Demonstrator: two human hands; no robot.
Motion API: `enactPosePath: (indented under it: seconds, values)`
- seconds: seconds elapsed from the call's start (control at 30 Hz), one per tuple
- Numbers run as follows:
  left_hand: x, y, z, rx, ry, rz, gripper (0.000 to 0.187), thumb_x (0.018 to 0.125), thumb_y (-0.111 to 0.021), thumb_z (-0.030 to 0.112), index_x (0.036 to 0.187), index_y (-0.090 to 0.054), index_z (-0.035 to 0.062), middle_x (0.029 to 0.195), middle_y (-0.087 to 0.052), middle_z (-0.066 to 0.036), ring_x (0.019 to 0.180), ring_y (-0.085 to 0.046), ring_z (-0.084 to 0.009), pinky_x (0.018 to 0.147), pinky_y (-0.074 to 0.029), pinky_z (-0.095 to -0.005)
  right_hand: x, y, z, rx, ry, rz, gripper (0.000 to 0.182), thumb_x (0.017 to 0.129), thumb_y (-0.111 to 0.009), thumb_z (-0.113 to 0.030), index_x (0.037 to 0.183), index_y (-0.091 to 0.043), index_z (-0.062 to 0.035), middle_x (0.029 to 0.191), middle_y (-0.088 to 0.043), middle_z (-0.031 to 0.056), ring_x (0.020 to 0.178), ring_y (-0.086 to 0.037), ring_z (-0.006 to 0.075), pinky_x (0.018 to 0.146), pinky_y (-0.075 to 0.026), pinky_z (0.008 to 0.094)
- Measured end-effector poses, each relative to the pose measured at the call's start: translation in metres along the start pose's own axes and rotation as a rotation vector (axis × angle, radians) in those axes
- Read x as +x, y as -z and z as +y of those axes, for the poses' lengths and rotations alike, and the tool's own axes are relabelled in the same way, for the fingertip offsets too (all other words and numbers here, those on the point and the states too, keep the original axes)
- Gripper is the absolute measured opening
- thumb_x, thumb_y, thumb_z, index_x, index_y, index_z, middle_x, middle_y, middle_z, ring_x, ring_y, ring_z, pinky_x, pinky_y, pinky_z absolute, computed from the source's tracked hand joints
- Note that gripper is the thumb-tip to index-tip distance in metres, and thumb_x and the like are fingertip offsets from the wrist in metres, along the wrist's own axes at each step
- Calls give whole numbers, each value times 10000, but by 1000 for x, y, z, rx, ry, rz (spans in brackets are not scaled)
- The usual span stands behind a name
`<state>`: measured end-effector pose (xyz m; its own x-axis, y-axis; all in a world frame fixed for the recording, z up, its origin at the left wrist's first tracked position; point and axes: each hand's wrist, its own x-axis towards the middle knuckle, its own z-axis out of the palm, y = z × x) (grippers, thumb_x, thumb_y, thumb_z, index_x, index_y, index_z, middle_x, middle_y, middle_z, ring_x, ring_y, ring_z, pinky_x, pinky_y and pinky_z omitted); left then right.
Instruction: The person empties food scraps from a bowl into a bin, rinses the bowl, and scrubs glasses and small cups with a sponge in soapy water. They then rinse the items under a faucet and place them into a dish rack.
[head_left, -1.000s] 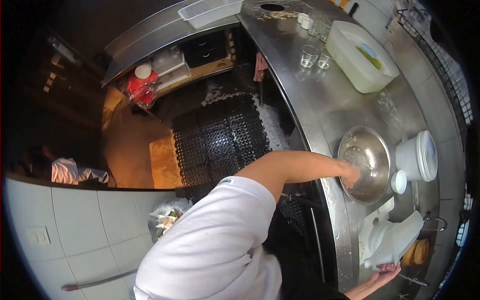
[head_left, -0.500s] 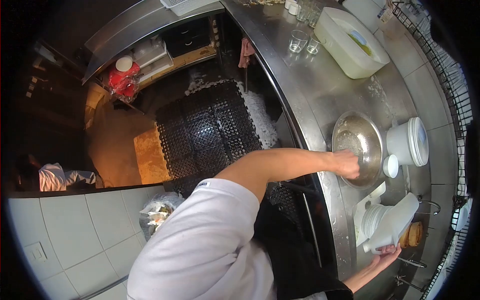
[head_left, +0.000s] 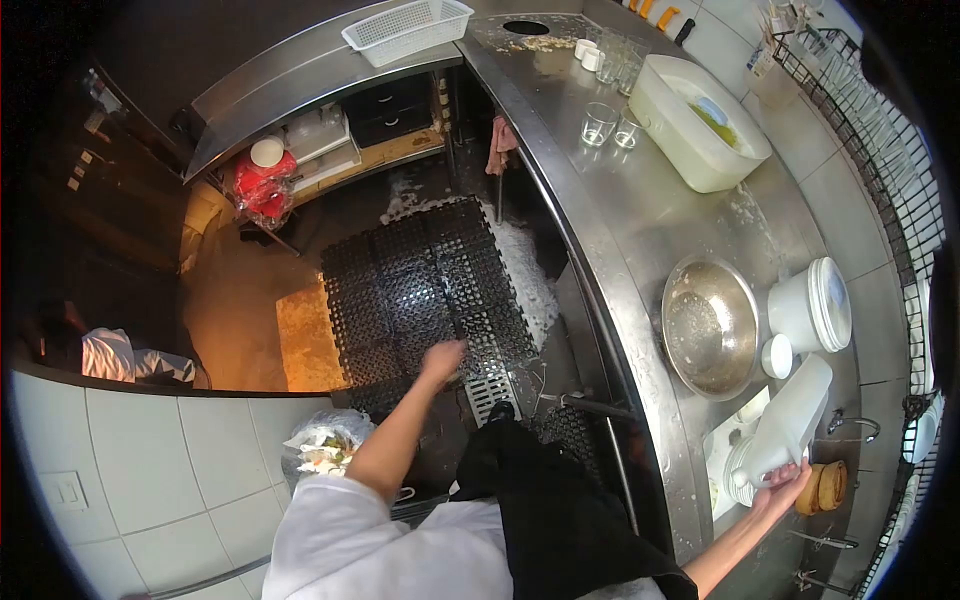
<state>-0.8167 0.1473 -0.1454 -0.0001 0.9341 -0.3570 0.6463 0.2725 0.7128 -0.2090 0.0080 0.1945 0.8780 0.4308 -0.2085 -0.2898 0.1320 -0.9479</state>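
Observation:
My left hand [head_left: 443,362] is out over the black floor mat [head_left: 400,270], closed like a fist; what it holds, if anything, is hidden. My right hand [head_left: 783,487] grips the near end of a white plastic container [head_left: 795,415], which is tilted over the sink area. Beneath and beside that container, white plates [head_left: 738,470] are stacked, partly covered by it. A wet metal bowl [head_left: 710,325] lies on the steel counter beyond, apart from both hands. Beside the bowl stand a white lidded bucket [head_left: 808,305] and a small white cup [head_left: 776,356].
Glasses [head_left: 598,125] and a large white tub [head_left: 700,130] stand farther along the counter [head_left: 620,215]. Taps [head_left: 855,425] and round brown containers [head_left: 828,487] are at the right. A bag of scraps [head_left: 328,440] sits at my left. Foam [head_left: 528,270] lies on the floor.
My left hand has left the metal bowl and swung left over the floor mat. My right hand still holds the white container, which has shifted slightly. The view has tilted.

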Motion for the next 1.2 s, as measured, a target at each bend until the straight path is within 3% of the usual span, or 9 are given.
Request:
enactPosePath:
  seconds: [0.03, 0.13, 0.17, 0.3, 0.53, 0.7, 0.87, 1.1, 1.2]
  values:
    - [-32, 16, -70, 469, -37, 37, 290, 850, -539, 264, 1050, -605, 65, 1014, -642, -151, 948, -605, -355, 798, -490, -458, 2, -5, 2, -10, 15, 4, 281, 800, -667, -344, 702, -474, -164, 553, -383, -77, 422, -324, 55, 429, -251, 216]
    - [-156, 53, -178, -241, 745, 328, 374, 884, -450, 336, 968, -675, 49, 990, -664, -182, 947, -604, -391, 851, -457, -449, 14, -14, 7, -14, 33, 14, 266, 806, -652, -336, 702, -478, -165, 556, -393, -79, 425, -329, 51, 422, -251, 206]
    - [-195, 59, -219, 328, 682, 290, 373, 880, -457, 323, 919, -682, 28, 913, -671, -201, 852, -636, -368, 769, -489, -443, 16, -19, 8, 1, 29, -1, 267, 805, -651, -337, 699, -476, -165, 556, -396, -79, 426, -330, 50, 420, -250, 204]
    - [-303, 88, -230, -178, 919, 655, 412, 905, -438, 339, 824, -661, 3, 825, -670, -205, 676, -657, -309, 563, -507, -415, 24, -29, 10, 7, -2, -63, 265, 802, -643, -342, 700, -472, -168, 560, -389, -84, 441, -336, 48, 428, -257, 209]
    - [-316, 86, -318, 81, 999, 616, 437, 845, -516, 360, 896, -647, -54, 904, -648, -291, 888, -631, -420, 840, -471, -465, 17, -55, -2, -83, -31, -68, 294, 804, -645, -375, 678, -448, -197, 544, -358, -103, 429, -315, 44, 446, -260, 220]
    - [-199, 101, -221, 330, 683, 646, 322, 885, -511, 257, 923, -639, -36, 900, -657, -250, 860, -630, -409, 776, -484, -463, 26, -12, -3, -126, 17, -29, 297, 811, -626, -433, 738, -512, -169, 567, -383, -89, 462, -352, 51, 445, -300, 210]
    - [-12, 70, -136, -151, 87, 316, 174, 902, -569, 131, 951, -632, -24, 848, -647, -81, 779, -586, -169, 706, -476, -315, -18, 50, -8, -30, 173, 335, 321, 820, -675, -311, 924, -609, -14, 776, -564, 23, 614, -466, 79, 532, -369, 222]
    - [39, 36, 242, -226, -623, 93, 220, 931, -529, 144, 1041, -604, -31, 934, -632, -90, 846, -585, -161, 784, -466, -284, -50, 211, -44, -50, 239, 686, 296, 825, -710, -330, 734, -585, -78, 626, -471, -47, 534, -381, 35, 458, -288, 205]
    - [0, -12, 364, 51, -947, -24, 250, 896, -560, 146, 1071, -591, -30, 1000, -626, -165, 909, -595, -266, 833, -456, -338, -10, 323, -63, -715, 113, 794, 356, 766, -723, -393, 858, -649, -58, 737, -619, 53, 699, -586, 156, 579, -432, 289]
